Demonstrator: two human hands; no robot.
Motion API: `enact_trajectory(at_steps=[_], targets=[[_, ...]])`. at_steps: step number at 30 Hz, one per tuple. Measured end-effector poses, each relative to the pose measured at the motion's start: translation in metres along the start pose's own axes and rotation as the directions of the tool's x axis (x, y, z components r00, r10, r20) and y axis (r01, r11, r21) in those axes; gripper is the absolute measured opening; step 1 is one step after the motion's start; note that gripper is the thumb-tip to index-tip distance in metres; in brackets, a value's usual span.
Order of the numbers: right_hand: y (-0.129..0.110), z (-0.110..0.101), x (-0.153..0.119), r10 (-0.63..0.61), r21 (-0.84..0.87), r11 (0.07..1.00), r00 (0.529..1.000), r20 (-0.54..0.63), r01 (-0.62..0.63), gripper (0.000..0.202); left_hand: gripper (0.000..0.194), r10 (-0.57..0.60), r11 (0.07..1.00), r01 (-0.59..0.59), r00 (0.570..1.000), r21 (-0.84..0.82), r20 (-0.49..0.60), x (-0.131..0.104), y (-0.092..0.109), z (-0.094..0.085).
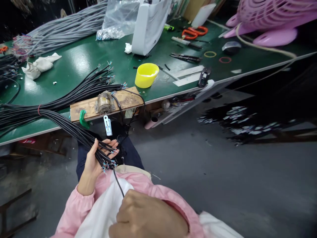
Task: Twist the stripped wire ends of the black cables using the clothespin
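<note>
My left hand holds the near end of a bundle of black cables, thumb over the top and fingers spread beneath. Thin coloured wires, some blue and red, stick out of the cut ends. A single black cable runs from beside those ends into my right hand, which is closed in a fist close to my chest. On the table edge lies a wooden board carrying a small motor. From the motor's front hangs a white and blue clip.
The green table bears more black cables, grey cables, a yellow ring, orange-handled scissors, pliers and a white device. A pink fan stands at the right. Dark cables with pale ends hang at right.
</note>
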State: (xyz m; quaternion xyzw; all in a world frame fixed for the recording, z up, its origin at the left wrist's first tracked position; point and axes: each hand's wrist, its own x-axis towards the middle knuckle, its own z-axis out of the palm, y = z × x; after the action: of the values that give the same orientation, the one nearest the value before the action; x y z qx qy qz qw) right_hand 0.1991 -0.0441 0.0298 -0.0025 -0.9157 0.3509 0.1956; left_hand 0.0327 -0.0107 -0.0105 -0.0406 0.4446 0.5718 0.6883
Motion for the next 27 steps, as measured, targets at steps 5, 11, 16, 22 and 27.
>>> enact_trajectory(at_steps=[5,11,16,22,27], targets=[[0.009,0.0,-0.001,0.062,0.105,0.993,0.998,-0.024,-0.059,0.027,0.042,-0.034,0.999,0.034,0.999,-0.029,0.0,-0.004,0.001,0.0],[0.021,0.008,-0.007,0.322,-0.192,0.931,0.946,0.026,-0.312,0.024,0.047,-0.063,0.996,0.062,0.998,-0.057,-0.028,-0.009,0.002,0.009],[0.02,0.004,-0.009,0.313,-0.201,0.938,0.94,0.139,-0.283,0.034,0.038,-0.09,0.993,0.087,0.996,-0.085,-0.03,-0.012,0.003,0.013],[0.023,0.009,-0.014,0.319,-0.022,0.948,0.939,0.129,-0.318,0.021,0.025,-0.066,0.992,0.068,0.998,-0.109,0.019,-0.017,0.0,0.015],[0.034,0.006,-0.02,0.437,0.186,0.898,0.86,-0.264,-0.4,0.059,0.026,-0.064,0.986,0.06,0.998,-0.155,-0.015,-0.02,-0.004,0.019]])
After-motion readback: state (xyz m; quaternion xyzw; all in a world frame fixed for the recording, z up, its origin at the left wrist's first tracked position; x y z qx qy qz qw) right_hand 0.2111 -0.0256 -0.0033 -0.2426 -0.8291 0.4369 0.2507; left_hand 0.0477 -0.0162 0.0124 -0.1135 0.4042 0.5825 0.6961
